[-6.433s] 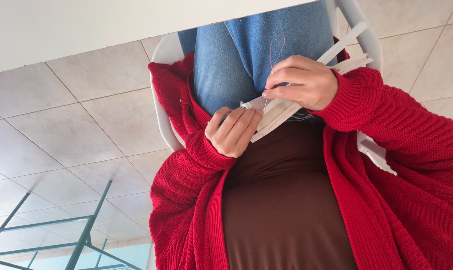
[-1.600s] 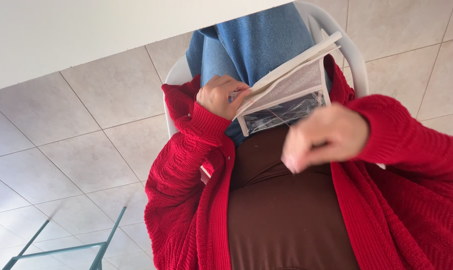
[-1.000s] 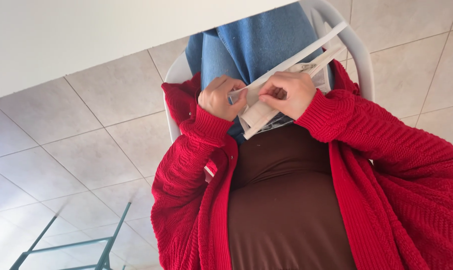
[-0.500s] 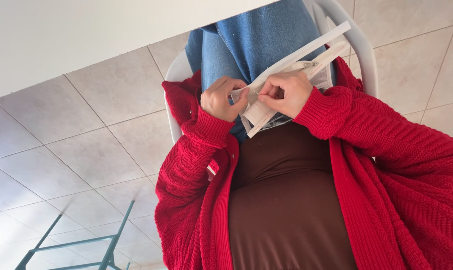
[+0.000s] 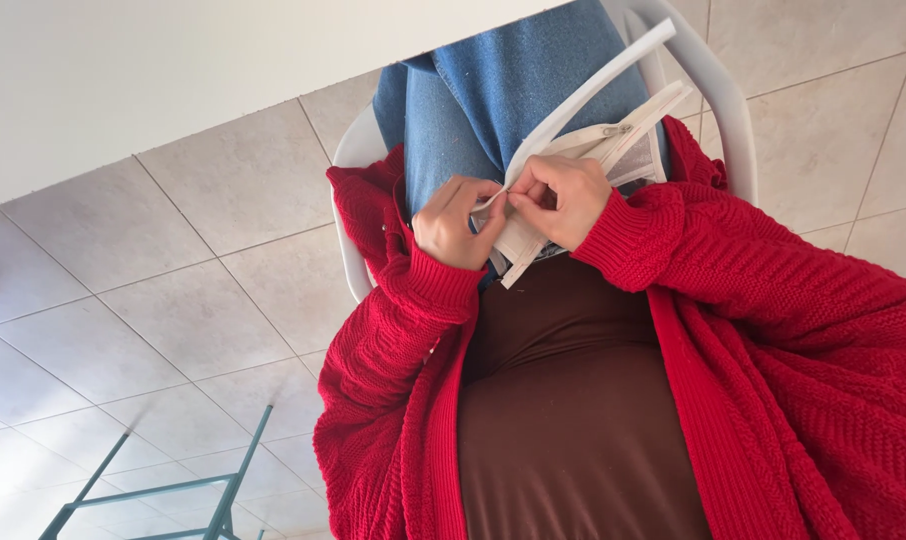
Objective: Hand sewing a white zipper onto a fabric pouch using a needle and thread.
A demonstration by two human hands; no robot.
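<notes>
Here, left hand (image 5: pixel 458 222) & right hand (image 5: pixel 565 198) both pinch the corner of a white zip pouch (image 5: pixel 613 150), over blue-jeaned lap (image 5: pixel 503 90).

A: What are the hands doing?

B: The left hand (image 5: pixel 458 222) and right hand (image 5: pixel 563 197) meet fingertip to fingertip at the near corner of a white zippered pouch (image 5: pixel 583 160) over the lap; both pinch its edge; the pouch's zip runs along its upper side.

A: And around them?

B: Red cardigan sleeves (image 5: pixel 733 260); blue jeans (image 5: pixel 493 90); a white chair (image 5: pixel 718 90); a tiled floor (image 5: pixel 173 260); a white table edge (image 5: pixel 153 70) up top.
</notes>
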